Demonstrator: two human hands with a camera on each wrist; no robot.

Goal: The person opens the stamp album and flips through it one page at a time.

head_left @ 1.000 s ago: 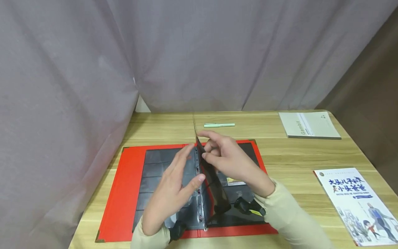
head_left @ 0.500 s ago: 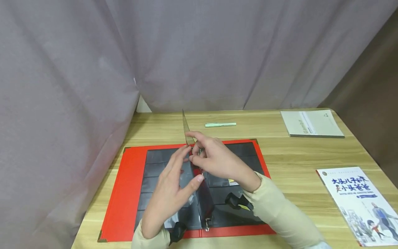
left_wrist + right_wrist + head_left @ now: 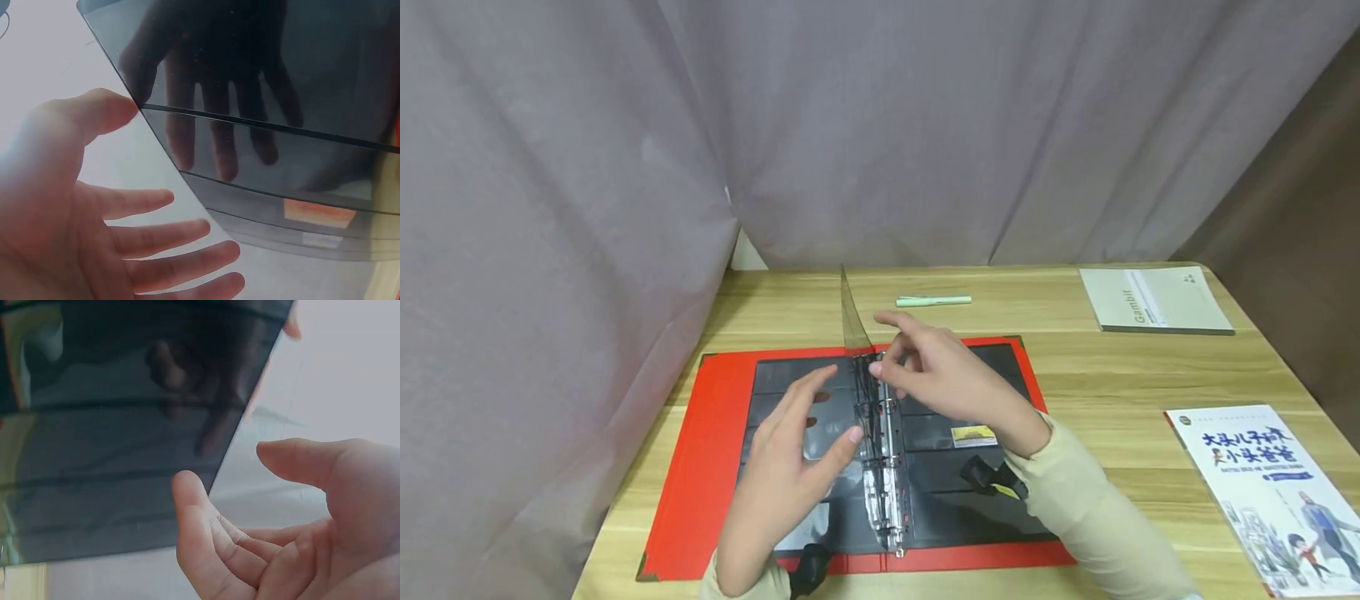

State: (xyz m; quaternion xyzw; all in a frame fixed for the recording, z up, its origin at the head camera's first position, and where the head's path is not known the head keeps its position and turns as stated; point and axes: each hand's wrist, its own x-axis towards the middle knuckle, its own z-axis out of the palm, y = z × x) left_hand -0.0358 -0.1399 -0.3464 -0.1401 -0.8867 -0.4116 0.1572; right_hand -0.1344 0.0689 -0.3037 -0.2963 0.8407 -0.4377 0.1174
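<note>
A red ring binder (image 3: 696, 483) lies spread on the table, with dark pocket pages on both sides of its metal rings (image 3: 891, 492). One translucent dark page (image 3: 853, 325) stands nearly upright at the rings. My left hand (image 3: 790, 462) hovers over the left side, fingers spread; in the left wrist view its thumb tip is right at the edge of a pocket page (image 3: 262, 144). My right hand (image 3: 940, 371) is just right of the standing page, fingers bent, thumb and index apart. In the right wrist view, the dark page (image 3: 112, 450) passes behind the index fingertip.
A small yellow card (image 3: 974, 436) shows in a pocket on the right. Beyond the binder lies a pale green pen (image 3: 933, 301). A light notebook (image 3: 1157, 298) is at the back right, a white picture book (image 3: 1262, 492) at the front right. Grey curtain (image 3: 880, 133) hangs behind the table.
The standing page has swung left from over the right side, exposing the rings. My right hand moved left with it, then back right, off it. My left hand has drawn slightly left.
</note>
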